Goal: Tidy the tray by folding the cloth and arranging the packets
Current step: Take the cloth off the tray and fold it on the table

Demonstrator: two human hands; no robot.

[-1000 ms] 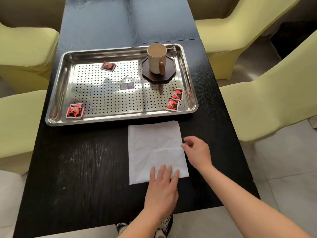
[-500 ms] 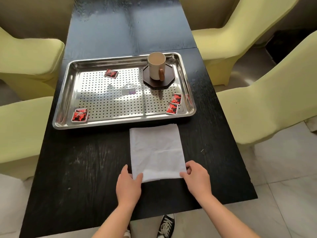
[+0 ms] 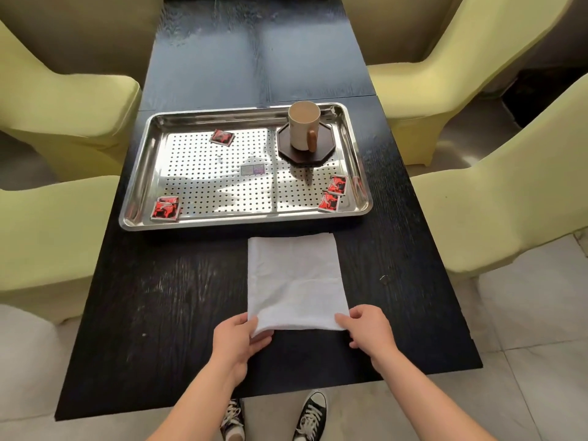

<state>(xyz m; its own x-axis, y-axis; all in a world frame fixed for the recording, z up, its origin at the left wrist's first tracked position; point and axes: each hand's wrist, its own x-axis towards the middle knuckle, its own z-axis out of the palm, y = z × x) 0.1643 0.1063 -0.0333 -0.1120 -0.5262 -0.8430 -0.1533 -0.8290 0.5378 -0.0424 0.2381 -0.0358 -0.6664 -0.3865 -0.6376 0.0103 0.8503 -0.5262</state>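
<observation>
1. Where the white cloth (image 3: 296, 281) lies on the black table (image 3: 165, 297), its far edge stops just short of the tray (image 3: 241, 222) and its near edge is raised off the wood.
2. The left hand (image 3: 237, 342) pinches the near-left corner, thumb on top and fingers curled beneath.
3. The right hand (image 3: 369, 332) pinches the near-right corner, thumb over the edge.
4. The steel tray lies crosswise, with its short rims close to the table's long edges.
5. On its perforated floor, the far packet (image 3: 222, 137) sits left of centre and the left packet (image 3: 165, 209) sits in the near-left corner. The upper right packet (image 3: 338, 184) and lower right packet (image 3: 330, 202) lie just beside each other by the right rim.
6. A mug (image 3: 302, 128) stands upright on a dark coaster (image 3: 324, 151) in the far-right corner.
7. A broad stretch of tabletop runs left of the cloth, and a narrower strip lies on its right. A band of wood lies between the hands and the near edge.
8. Yellow-green chairs (image 3: 63, 116) flank both long sides.
</observation>
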